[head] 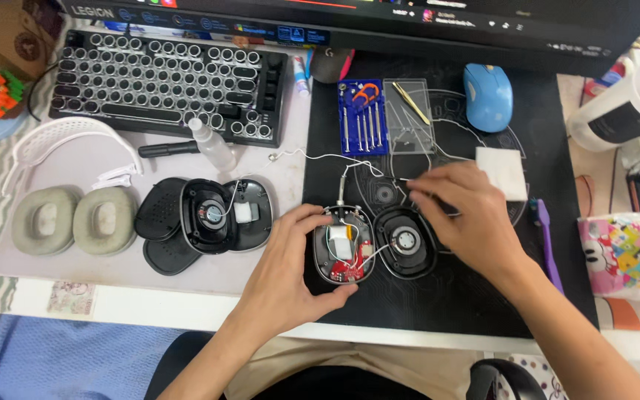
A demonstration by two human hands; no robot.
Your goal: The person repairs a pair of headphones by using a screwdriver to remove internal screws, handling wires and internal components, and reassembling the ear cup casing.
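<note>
My left hand (289, 259) grips an opened headphone ear cup (344, 253) on the black mat, its red circuit board and white battery showing. A black speaker driver plate (407, 241) lies just right of it, joined by thin wires. My right hand (468, 211) pinches a thin tool (407, 180) above the driver plate, tip pointing left toward a white wire (320, 157). The second ear cup (227, 213) lies open to the left, with black cover parts (158, 215) beside it.
Two grey ear cushions (75, 220) and a white headband (68, 137) lie at left. A blue screwdriver set (363, 117), clear lid with tweezers (410, 111), blue mouse (487, 96), white pad (503, 172), purple pry tool (547, 237), small spray bottle (212, 144) and keyboard (168, 83) surround the work.
</note>
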